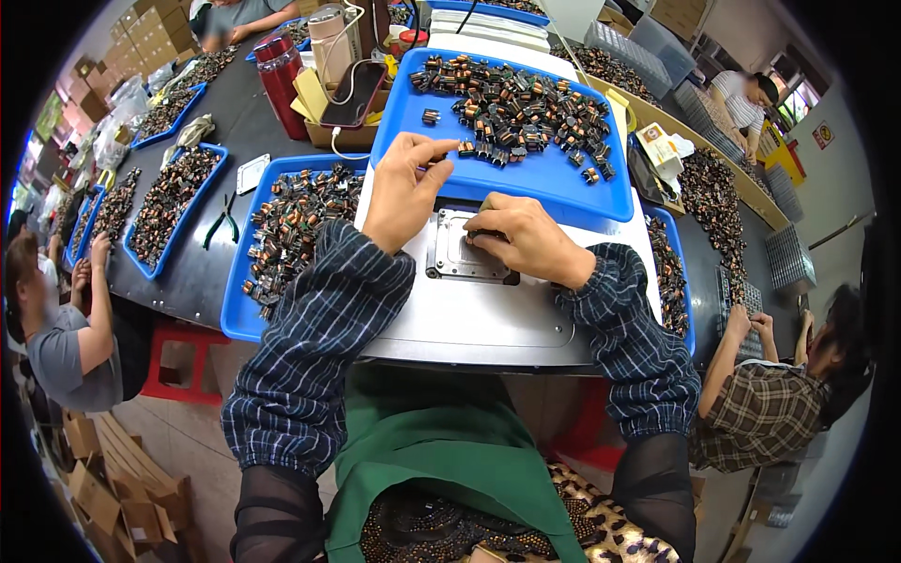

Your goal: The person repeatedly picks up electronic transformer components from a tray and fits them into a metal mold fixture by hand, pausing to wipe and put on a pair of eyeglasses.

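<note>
My left hand (405, 188) is over the near left part of a tilted blue tray (404, 127), which bears many small black coils with copper windings (526, 108). Its thumb and index finger come together beside the nearest coils; a dark bit shows between them, too small to name. My right hand (530, 239) is closed, fingertips pinching a small dark coil (477, 236) low over a square metal plate fixture (455, 258). Most of that coil is hidden by the fingers. The fixture sits on a white machine top (469, 319), just below the tray.
Blue trays of coils flank the machine, one on the left (235, 310) and one on the right (690, 328). Green-handled pliers (222, 220), a red flask (280, 80) and a phone (355, 94) are on the left. Co-workers sit at both sides.
</note>
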Demonstrator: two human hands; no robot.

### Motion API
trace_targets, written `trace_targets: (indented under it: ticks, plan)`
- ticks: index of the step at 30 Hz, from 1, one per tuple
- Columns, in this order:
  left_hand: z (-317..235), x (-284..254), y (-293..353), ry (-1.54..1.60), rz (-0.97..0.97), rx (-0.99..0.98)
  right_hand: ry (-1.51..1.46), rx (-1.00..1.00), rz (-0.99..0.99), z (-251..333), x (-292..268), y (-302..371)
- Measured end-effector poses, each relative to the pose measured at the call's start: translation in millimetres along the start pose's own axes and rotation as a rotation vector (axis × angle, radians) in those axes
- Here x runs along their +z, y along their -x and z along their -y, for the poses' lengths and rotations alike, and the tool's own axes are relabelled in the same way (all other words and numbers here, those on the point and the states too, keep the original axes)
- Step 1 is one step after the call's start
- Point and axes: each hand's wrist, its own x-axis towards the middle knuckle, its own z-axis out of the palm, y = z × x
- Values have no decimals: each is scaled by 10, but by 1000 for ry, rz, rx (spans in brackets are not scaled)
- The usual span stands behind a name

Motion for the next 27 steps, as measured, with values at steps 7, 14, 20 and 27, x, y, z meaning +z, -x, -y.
trace_targets:
  ticks: [7,14,20,27]
  plan:
    - [-125,-51,204,-15,131,-140,90,58,-27,65,48,11]
    - [-165,-38,359,-130,279,-32,33,343,-437,-392,-734,335]
    - [-206,89,314,-323,383,223,546,962,-578,-1324,-1136,1500]
    - [-261,146,289,-442,479,277,552,755,-593,-1397,-1097,1354]
